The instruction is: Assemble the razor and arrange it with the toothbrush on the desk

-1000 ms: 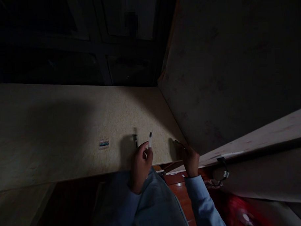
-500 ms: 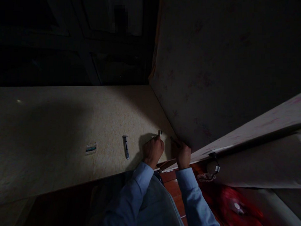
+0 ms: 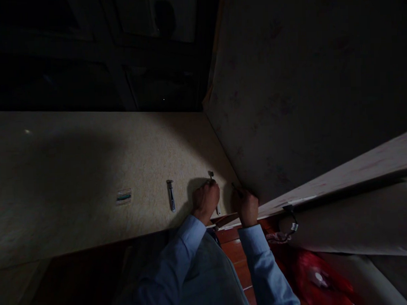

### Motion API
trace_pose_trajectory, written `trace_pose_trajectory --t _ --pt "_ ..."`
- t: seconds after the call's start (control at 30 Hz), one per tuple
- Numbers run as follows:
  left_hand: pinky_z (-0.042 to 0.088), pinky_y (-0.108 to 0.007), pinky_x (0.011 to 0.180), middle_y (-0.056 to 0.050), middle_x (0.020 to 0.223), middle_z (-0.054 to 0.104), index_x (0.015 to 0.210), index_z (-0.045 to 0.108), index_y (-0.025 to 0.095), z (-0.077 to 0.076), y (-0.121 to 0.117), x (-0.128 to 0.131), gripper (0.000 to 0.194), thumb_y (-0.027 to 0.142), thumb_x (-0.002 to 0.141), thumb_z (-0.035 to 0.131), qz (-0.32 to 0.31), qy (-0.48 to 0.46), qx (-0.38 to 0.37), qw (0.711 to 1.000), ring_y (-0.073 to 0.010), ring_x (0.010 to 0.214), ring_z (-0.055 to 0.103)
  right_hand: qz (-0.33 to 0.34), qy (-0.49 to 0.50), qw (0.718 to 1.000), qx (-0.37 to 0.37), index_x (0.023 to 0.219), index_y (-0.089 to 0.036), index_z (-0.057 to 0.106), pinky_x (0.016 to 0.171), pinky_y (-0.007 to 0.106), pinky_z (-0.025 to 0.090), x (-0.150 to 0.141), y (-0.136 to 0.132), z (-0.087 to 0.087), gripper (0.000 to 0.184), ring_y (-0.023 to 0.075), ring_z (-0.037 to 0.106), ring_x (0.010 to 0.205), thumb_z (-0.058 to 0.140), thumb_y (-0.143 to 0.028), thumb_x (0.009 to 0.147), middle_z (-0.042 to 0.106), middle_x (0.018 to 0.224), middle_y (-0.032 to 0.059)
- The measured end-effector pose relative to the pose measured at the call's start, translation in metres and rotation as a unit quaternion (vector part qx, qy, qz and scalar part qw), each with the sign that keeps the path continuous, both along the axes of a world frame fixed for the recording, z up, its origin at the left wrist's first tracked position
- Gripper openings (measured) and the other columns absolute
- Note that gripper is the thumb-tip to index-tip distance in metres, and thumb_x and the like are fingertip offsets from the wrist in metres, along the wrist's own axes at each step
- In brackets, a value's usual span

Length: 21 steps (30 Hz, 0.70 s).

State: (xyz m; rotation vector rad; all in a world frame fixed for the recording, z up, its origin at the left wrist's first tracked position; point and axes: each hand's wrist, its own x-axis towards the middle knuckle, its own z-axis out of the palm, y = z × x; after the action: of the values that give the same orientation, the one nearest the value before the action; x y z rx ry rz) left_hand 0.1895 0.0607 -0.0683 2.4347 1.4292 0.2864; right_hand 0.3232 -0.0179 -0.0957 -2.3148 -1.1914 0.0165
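The scene is dim. My left hand (image 3: 206,200) is closed around a thin white stick-like tool (image 3: 211,175), whose tip pokes out above the fist, over a pale speckled board (image 3: 90,174). My right hand (image 3: 246,205) is closed on a small dark thin object (image 3: 233,186) at the seam where the board meets a tilted panel (image 3: 304,91). A small dark metal tool (image 3: 170,195) lies on the board just left of my left hand. A small packet with a green stripe (image 3: 123,196) lies farther left.
The tilted pale panel rises on the right, with a second board edge (image 3: 341,183) running out to the right. A cable with a clip (image 3: 291,223) hangs below it. Red fabric (image 3: 314,277) lies on the reddish wooden floor. Dark cabinets stand behind.
My left hand moved right from beside the dark metal tool to the board's corner, close to my right hand, and the white stick tilted down. The dark metal tool is now uncovered.
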Motion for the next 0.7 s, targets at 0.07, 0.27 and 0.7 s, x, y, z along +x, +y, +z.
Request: trace_pose_trajectory --t 0.07,0.27,0.7 --pt "0.055 -0.032 0.072 -0.015 0.108 0.075 0.112 0.069 0.017 0.0 -0.002 -0.001 0.035 0.03 0.103 0.038 -0.003 -0.01 0.002 1.0 -0.0254 0.09 0.075 0.001 -0.004 1.0 -0.008 0.1 -0.017 0.082 0.064 0.029 0.047 0.0 0.0 0.002 0.033 0.0243 0.074 0.074 0.052 -0.029 0.092 0.081 0.089 0.016" --pt "0.054 -0.032 0.075 -0.014 0.117 0.072 0.12 0.067 0.018 -0.001 -0.007 -0.005 0.033 0.031 0.103 0.041 -0.016 -0.044 -0.003 0.999 -0.0236 0.096 0.072 0.004 -0.005 1.0 -0.001 0.1 -0.017 0.082 0.064 0.03 0.047 -0.003 -0.002 0.004 0.036 0.0254 0.074 0.074 0.05 -0.032 0.093 0.081 0.089 0.0159" --pt "0.052 -0.026 0.077 -0.007 0.099 0.074 0.109 0.073 0.022 -0.021 -0.021 -0.035 0.024 0.019 0.095 0.053 0.019 -0.26 -0.022 0.965 -0.017 0.086 0.069 -0.014 -0.001 1.0 -0.02 0.099 -0.016 0.083 0.062 0.029 0.046 0.003 0.002 0.002 0.035 0.0261 0.075 0.074 0.053 -0.033 0.092 0.081 0.09 0.0178"
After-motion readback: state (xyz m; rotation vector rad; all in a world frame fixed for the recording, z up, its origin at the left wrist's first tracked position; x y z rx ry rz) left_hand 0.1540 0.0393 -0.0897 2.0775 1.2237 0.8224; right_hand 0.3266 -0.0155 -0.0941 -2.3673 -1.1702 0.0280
